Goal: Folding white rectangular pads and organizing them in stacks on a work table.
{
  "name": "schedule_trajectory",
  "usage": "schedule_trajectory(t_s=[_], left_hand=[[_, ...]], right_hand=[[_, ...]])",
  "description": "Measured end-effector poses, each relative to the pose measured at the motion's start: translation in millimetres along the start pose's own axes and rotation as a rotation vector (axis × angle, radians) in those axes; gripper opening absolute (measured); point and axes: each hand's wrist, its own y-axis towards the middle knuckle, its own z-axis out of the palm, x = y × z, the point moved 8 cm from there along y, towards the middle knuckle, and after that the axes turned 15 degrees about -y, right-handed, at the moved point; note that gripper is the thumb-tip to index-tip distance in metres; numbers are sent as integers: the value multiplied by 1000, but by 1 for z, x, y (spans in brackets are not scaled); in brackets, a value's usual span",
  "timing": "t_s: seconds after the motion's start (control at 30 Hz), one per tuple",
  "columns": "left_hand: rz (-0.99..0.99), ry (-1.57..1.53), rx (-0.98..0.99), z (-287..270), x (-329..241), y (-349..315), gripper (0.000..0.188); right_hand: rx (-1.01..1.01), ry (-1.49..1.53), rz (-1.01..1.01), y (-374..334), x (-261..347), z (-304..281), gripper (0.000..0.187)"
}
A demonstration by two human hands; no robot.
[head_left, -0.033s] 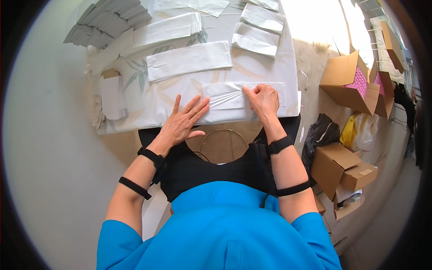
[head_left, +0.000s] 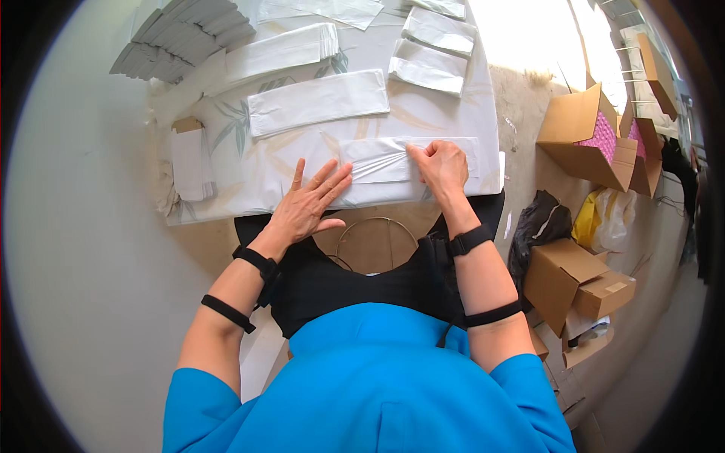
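Observation:
A thin white plastic bag (head_left: 377,162) lies flat near the front edge of the table, on what looks like a paler strip. Creases fan across it toward my right hand (head_left: 442,167), whose thumb and fingers pinch the film right of its middle. My left hand (head_left: 308,200) rests palm down with fingers spread, its fingertips at the left end of the bag. Just beyond lies a folded stack of white bags (head_left: 319,103). Farther back is another long white stack (head_left: 283,53).
A patterned cloth covers the table (head_left: 260,177). Piled white packets (head_left: 181,38) stand at the far left, a small box of white cards (head_left: 192,162) at the near left. White folded bundles (head_left: 429,66) lie far right. Cardboard boxes (head_left: 563,279) and a black bag (head_left: 538,226) sit on the floor.

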Motion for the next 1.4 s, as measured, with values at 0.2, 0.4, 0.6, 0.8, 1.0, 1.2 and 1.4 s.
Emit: schedule_trajectory(t_s=[0.2,0.4,0.6,0.8,1.0,1.2,1.4], left_hand=[[-12,11,10,-16,-18,2,85],[-111,-389,-436,-56,-46,22,33],[-273,-787,-431,-16,-12,70,13],[-328,-784,-358,-14,-9,78,18],[-402,-826,-250,-17,-13,79,16],[-300,-760,-367,-17,-10,81,27],[-293,-807,-379,-21,-8,72,33]], right_hand=[[58,0,45,7,-8,5,35],[25,-97,-13,10,-2,11,35],[230,127,-24,6,-4,7,34],[-133,311,-8,-17,-32,-35,28],[-194,34,6,-57,3,-6,27],[-145,87,49,-54,7,14,16],[-659,80,-249,-93,42,-23,10]])
